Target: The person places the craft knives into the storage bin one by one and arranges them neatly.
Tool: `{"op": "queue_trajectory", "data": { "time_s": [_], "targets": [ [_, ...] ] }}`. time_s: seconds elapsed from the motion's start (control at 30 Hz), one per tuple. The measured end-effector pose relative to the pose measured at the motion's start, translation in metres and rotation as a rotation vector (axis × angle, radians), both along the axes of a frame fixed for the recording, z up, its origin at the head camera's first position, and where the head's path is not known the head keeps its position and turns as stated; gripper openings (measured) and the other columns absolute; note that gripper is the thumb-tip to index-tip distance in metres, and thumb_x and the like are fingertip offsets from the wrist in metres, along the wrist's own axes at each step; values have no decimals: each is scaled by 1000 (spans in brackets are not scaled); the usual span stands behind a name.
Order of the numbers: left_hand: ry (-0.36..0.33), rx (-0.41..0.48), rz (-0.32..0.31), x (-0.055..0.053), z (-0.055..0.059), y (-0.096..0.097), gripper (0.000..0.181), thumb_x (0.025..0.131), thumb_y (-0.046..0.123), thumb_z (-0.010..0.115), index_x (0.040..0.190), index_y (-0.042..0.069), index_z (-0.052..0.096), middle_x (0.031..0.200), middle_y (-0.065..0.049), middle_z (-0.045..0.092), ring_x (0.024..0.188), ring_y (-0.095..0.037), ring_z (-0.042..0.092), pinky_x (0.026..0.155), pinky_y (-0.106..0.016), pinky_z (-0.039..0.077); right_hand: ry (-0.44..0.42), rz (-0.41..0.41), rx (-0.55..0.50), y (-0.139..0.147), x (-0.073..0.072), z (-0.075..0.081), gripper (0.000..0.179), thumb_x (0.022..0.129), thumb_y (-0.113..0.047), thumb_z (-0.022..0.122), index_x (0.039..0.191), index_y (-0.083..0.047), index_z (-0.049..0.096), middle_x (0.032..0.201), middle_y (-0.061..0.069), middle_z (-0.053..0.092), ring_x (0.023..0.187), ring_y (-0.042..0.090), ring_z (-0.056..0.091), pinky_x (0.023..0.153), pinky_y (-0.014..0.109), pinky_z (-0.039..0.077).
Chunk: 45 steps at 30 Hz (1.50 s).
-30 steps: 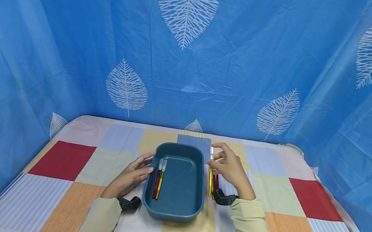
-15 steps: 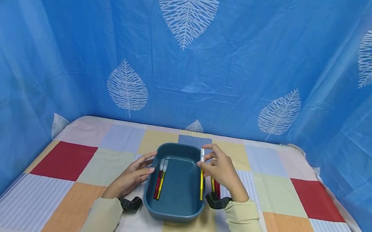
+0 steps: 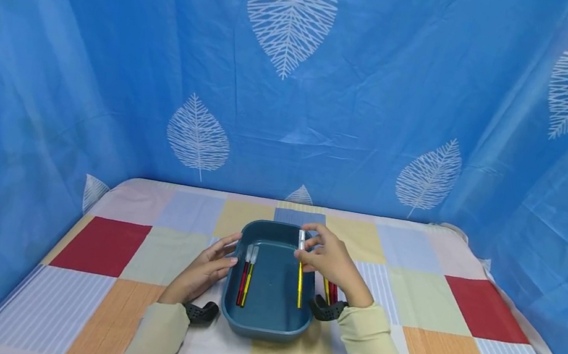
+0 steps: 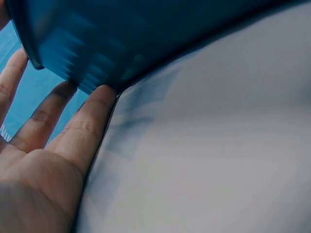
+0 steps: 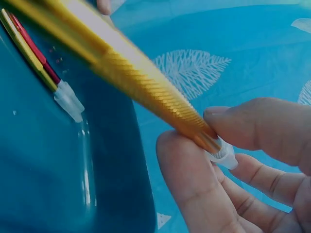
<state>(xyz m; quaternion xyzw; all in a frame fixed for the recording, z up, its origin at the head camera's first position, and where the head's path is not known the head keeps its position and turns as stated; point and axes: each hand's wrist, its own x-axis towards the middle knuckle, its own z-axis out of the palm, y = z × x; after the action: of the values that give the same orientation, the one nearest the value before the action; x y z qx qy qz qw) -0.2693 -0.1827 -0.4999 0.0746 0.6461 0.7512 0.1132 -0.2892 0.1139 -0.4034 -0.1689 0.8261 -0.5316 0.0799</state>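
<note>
watching from my end, i see the left hand (image 3: 203,270) with its fingers fairly straight, fingertips against the near outer wall of the blue tray (image 3: 262,334) rather than wrapped round it. that light contact worries me: a knock from the right-hand side could slide or turn the tray on the cloth-covered counter (image 3: 215,350).

just inside the wall by those fingers, a capped red tool (image 3: 242,286) and a capped yellow tool (image 3: 247,287) lie close together. anything dropped on that side could push them askew or make them roll.

next along, between the two hands and over the tray's far side from the left one, is the gold tool (image 3: 299,283), slanting down from the right hand (image 3: 328,264). the right hand pinches it near its translucent cap, so i judge the long free end could swing and clip the tray wall. if the grip bears mostly on the cap, the cap might pull off. i can't tell whether the lower tip touches the tray floor.

beyond the tray, beside the right wrist, a loose bundle of yellow and red tools (image 3: 333,292) is partly hidden by the black wrist camera (image 3: 323,310); lowering that wrist carelessly could scatter them.
</note>
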Motion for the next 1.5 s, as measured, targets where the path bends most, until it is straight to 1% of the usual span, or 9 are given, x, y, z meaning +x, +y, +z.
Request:
{"op": "queue_trajectory", "data": {
  "time_s": [0.17,0.4,0.6,0.83,1.0,1.13,1.27,1.4,1.5],
  "targets": [
    [0,0,-2,0,-1,-2,69,108,2,57,171,8,28,175,-27,22,159,-44,31,125,-51,34,-38,27,-9,-7,-5,-1,54,99,0,74,149,5,53,103,17,65,78,22,75,75,39,68],
    [-4,1,3,2,-3,-3,70,107,2,57,171,7,28,175,-28,23,159,-44,33,124,-50,37,-76,76,-16,-15,-15,-4,58,99,1,73,152,8,49,99,16,66,78,21,74,78,41,68],
    [2,-13,5,1,-4,-3,70,107,3,58,171,8,30,174,-28,24,158,-44,34,124,-51,37,-119,116,-37,-22,-19,-6,57,101,3,69,152,11,46,97,15,66,79,20,73,77,39,67],
    [8,-3,-5,2,-2,-2,70,107,3,59,170,7,30,174,-28,25,157,-44,36,124,-49,39,-153,135,-37,-32,-23,-13,54,102,2,68,151,10,47,97,14,68,79,19,73,81,44,67],
    [0,2,-3,2,-1,-1,70,107,3,59,171,7,30,174,-28,25,157,-44,35,125,-51,36,-171,158,-51,-38,-24,-16,53,102,3,66,150,12,46,97,16,69,79,20,73,83,47,67],
    [-10,3,5,2,0,-1,69,107,3,58,170,8,31,174,-28,25,157,-45,36,125,-53,35,-172,176,-50,-44,-26,-17,51,102,5,64,149,15,45,93,14,70,77,20,73,81,44,67],
    [-15,-1,16,2,0,0,69,107,3,59,170,8,32,174,-28,25,157,-45,36,125,-53,36,-177,166,-31,-49,-26,-19,51,101,7,65,148,15,46,92,15,71,76,20,73,78,41,68],
    [-17,-4,23,1,0,0,69,107,4,60,170,8,33,174,-28,25,156,-45,37,124,-51,38,-198,128,-2,-54,-28,-21,49,101,7,68,147,11,50,93,17,71,76,19,72,79,44,68],
    [-17,-1,27,1,0,1,69,106,4,60,170,8,33,174,-28,25,155,-45,38,123,-49,40,-208,102,17,-57,-29,-22,48,100,7,69,145,10,52,90,16,70,73,18,71,76,43,68]
  ]
}}
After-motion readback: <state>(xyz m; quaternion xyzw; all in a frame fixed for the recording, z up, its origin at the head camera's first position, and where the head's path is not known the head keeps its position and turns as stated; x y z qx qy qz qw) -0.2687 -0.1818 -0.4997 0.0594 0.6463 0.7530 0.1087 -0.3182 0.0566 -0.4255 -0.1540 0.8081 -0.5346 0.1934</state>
